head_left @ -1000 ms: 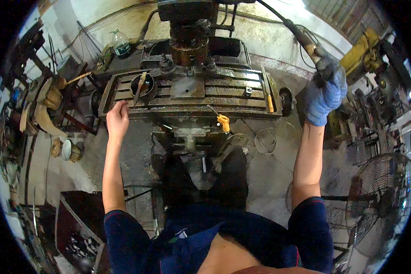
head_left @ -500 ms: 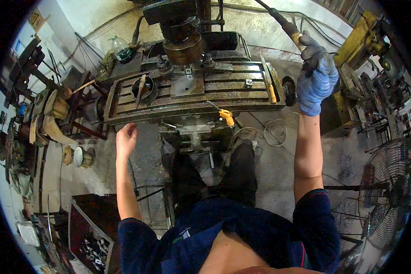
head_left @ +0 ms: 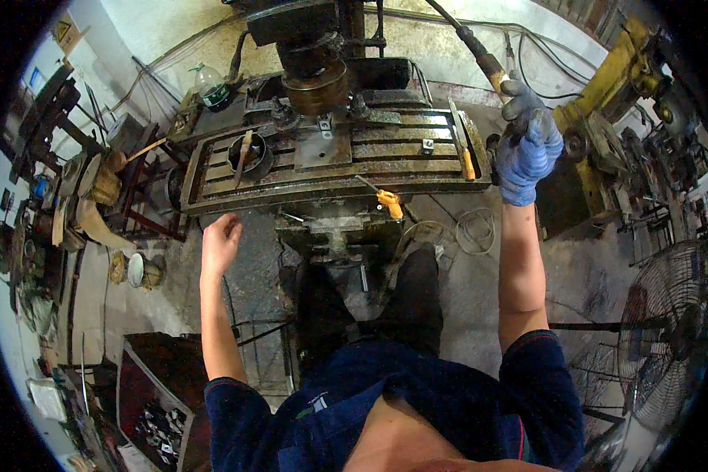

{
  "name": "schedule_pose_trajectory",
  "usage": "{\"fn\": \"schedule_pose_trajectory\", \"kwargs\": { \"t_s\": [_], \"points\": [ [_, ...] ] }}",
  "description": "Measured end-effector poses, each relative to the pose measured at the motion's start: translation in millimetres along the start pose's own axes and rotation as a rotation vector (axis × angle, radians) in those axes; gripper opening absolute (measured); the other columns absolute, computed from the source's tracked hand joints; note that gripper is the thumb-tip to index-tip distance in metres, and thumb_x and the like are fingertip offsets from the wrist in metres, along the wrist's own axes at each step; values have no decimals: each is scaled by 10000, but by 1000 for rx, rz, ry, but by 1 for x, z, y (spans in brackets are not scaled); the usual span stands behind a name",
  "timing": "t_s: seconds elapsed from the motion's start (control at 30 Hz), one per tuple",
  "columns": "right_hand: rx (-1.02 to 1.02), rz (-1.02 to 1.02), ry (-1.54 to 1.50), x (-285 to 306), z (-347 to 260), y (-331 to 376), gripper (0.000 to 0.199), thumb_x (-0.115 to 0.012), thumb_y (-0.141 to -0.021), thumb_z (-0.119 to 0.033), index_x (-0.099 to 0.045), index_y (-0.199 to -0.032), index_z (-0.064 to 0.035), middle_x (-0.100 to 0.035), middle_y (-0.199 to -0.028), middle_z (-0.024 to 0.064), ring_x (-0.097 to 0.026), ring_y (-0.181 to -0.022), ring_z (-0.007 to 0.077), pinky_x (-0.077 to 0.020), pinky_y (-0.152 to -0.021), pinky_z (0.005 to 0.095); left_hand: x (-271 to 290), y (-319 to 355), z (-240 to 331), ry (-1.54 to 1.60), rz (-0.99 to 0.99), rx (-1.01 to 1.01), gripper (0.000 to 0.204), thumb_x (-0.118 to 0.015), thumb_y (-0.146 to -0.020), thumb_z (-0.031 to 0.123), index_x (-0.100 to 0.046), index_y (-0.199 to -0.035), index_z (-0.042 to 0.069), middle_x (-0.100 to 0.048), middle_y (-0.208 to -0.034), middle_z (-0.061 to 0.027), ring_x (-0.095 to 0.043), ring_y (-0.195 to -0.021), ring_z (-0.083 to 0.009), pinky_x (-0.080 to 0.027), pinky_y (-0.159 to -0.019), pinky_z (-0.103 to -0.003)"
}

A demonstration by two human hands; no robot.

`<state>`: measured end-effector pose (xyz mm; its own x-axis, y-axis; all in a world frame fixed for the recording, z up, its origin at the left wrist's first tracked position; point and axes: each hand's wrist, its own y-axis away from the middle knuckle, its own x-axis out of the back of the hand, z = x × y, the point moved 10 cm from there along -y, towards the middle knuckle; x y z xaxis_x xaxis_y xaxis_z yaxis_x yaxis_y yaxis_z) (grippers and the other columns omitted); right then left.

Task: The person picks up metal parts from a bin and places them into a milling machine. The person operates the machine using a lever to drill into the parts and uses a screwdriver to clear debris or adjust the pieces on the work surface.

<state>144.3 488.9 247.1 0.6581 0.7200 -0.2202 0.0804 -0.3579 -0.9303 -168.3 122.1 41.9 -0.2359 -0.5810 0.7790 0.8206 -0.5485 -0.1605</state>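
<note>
- We saw a big drilling machine with a long slotted metal table right in front of us.
- A round wire fan stood far off to our right.
- The machine's fat round head hung over the back of the table.
- A long lever handle came down from the top of the machine toward our right side.
- Our right hand wore a blue glove, and its fingers were wrapped tight around the low end of that lever handle, just past the right end of the table.
- Our left hand was bare, with loosely curled fingers that held nothing. It hung near the front left edge of the table, not touching it.
- A dark round ring sat on the left part of the table.
- A small orange tool stuck out at the front edge of the table.
</note>
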Motion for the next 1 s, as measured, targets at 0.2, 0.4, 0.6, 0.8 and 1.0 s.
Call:
{"fn": "schedule_pose_trajectory", "kwargs": {
  "t_s": [0.2,0.4,0.6,0.8,1.0],
  "points": [
    [-73,84,34,5,9,9,295,-557,-838,-263,-617,-763,15,-592,-766,107,-568,-882,235,-293,-997,508,28,4,22,28,87,-98,209,-580,-795,96,-596,-976,-8,-644,-848,-163,-640,-774,-258,-483,-682,-319],
    [14,52,29,1,12,13,288,-563,-813,-249,-550,-666,-1,-548,-702,91,-547,-832,258,-386,-853,407,127,63,43,-147,279,-5,225,-613,-797,161,-580,-971,22,-634,-806,-153,-630,-742,-288,-472,-656,-336],
    [-119,58,618,17,11,14,235,-529,-790,-34,-617,-984,62,-599,-834,58,-475,-646,108,-395,-553,251,212,184,73,-342,650,143,176,-641,-779,126,-545,-882,21,-610,-726,-152,-616,-654,-276,-460,-589,-313],
    [345,-147,1140,23,-11,-6,153,-509,-834,-105,-614,-822,5,-615,-867,131,-567,-703,198,-465,-628,305,261,314,59,-365,890,373,59,-541,-832,40,-540,-867,-8,-577,-658,-116,-592,-588,-176,-446,-560,-259],
    [514,-138,1107,-9,-28,-10,121,-562,-815,-125,-568,-736,-34,-578,-738,68,-554,-683,179,-462,-619,270,349,428,-121,-468,782,611,211,-500,-780,-8,-563,-980,-34,-630,-777,-119,-599,-730,-156,-460,-679,-285]
  ]
}}
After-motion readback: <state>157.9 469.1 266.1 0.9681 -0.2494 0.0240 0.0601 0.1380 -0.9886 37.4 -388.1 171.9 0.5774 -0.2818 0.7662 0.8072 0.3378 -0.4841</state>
